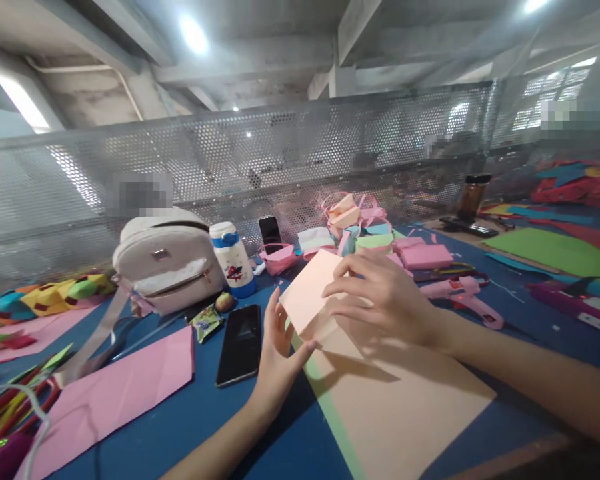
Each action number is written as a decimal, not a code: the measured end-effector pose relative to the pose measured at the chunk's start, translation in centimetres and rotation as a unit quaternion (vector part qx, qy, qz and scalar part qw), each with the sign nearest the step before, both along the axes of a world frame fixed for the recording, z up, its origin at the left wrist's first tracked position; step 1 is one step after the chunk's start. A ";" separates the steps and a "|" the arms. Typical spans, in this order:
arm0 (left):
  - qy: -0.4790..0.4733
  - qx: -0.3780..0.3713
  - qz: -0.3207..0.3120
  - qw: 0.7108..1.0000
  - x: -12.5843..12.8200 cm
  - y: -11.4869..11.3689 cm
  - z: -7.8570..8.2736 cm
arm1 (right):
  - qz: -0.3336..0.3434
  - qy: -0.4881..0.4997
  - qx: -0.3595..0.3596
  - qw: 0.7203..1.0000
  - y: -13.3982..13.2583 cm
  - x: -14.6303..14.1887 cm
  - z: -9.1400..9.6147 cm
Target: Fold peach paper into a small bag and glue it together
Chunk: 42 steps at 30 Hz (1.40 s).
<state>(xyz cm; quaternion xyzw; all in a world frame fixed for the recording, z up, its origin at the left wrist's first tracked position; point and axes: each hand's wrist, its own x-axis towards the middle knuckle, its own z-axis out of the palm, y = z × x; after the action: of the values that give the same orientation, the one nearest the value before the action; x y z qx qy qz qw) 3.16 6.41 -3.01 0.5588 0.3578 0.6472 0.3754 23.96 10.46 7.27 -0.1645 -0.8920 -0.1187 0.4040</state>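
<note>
Between my hands is a small peach folded piece [313, 287], box-like, of paper or foam sheet, tilted with a flat face toward me. My left hand [280, 353] grips its lower left edge, with the thumb in front and the fingers along the side. From the right, my right hand [385, 297] curls its fingers over the top and right edge; the thumb is hidden. Below both hands lies a large peach sheet [400, 407], with the edge of a light green sheet [333, 427] showing beneath it.
A black phone [239, 345], snack packet [207, 324], bottle [234, 263] and white backpack [165, 260] stand or lie left. Small coloured boxes [425, 255] sit behind. A pink glue gun [467, 297] and a purple one [575, 303] lie right. A pink sheet [130, 393] lies at front left.
</note>
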 end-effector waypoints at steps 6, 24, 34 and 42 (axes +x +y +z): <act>-0.008 0.009 -0.006 1.000 -0.1 0.0 0.0 | -0.005 -0.038 0.091 0.995 0.1 0.0 1.0; 0.000 0.010 -0.028 1.000 0.0 0.1 -0.4 | 0.062 0.056 0.003 0.997 0.6 -0.6 -1.2; -0.001 0.005 -0.037 0.999 0.0 0.0 -0.1 | 0.067 0.063 -0.004 0.996 0.6 -0.7 -1.3; -0.003 0.011 -0.045 0.999 0.0 0.0 -0.1 | 0.077 0.077 0.010 0.994 0.7 -0.9 -1.6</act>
<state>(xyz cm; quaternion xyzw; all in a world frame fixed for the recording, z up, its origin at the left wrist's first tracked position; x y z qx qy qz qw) 3.13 6.44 -3.15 0.5766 0.3240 0.6353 0.3986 23.10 11.15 5.70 -0.0995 -0.8672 -0.0831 0.4807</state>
